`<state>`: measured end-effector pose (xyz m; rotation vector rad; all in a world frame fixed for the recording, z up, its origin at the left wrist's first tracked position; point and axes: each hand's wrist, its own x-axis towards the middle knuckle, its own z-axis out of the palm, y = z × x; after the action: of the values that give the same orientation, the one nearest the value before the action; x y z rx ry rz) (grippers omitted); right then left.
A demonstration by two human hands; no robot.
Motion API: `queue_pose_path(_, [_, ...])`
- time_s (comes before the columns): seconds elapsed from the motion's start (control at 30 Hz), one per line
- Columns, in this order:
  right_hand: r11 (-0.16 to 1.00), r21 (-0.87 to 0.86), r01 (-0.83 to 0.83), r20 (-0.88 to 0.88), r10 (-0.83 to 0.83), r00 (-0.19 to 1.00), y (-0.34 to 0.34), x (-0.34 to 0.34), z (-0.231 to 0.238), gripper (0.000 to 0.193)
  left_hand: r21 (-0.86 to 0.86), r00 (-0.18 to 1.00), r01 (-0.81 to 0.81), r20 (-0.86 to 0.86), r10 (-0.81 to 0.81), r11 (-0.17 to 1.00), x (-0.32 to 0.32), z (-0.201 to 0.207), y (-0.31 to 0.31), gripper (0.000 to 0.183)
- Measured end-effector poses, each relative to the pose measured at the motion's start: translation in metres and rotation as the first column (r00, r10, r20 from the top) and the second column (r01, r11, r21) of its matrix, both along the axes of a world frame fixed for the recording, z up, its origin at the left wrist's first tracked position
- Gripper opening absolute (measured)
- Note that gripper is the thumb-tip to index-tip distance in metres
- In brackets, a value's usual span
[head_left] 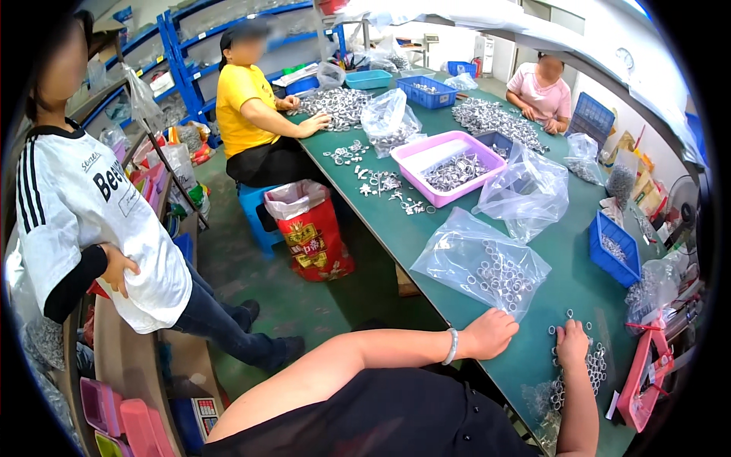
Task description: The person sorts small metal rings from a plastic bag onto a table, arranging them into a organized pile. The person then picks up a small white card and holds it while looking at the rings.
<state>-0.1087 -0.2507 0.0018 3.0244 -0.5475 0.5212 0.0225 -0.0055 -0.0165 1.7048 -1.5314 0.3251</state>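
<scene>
A clear plastic bag (457, 251) lies flat on the green table, with many small silver rings (502, 280) inside its near end. My left hand (489, 333), a bracelet at its wrist, is closed at the bag's near edge, its fingers pinching the plastic. Farther right, my right hand (572, 346) is closed above a loose pile of silver rings (596, 367). One ring (569, 313) shows right at its fingertips, seemingly pinched there. A few single rings lie around that hand.
A pink tray (401, 169) of metal parts stands mid-table beside another clear bag (527, 194). At the right are a blue basket (609, 263) and a pink-red tray (636, 400). People in yellow (247, 95) and pink (544, 95) sit by heaps; another person (103, 206) stands left.
</scene>
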Motion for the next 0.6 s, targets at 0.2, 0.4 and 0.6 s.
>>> queue_pose_path(0.2, [1.0,0.006,-0.006,-0.004,0.006,1.0,0.0,0.0,0.001,0.018,-0.017,1.0,-0.001,0.002,0.001,1.0,0.0,-0.002,0.0,0.016])
queue_pose_path(0.4, [0.993,0.049,-0.11,0.077,0.106,0.991,-0.004,-0.004,-0.001,0.014,-0.025,1.0,-0.01,0.012,0.01,1.0,-0.001,-0.001,-0.001,0.016])
queue_pose_path(0.6, [0.969,0.232,-0.09,0.198,0.044,0.979,-0.013,-0.001,0.004,0.015,-0.029,1.0,-0.006,0.012,0.006,1.0,-0.001,-0.002,-0.001,0.016])
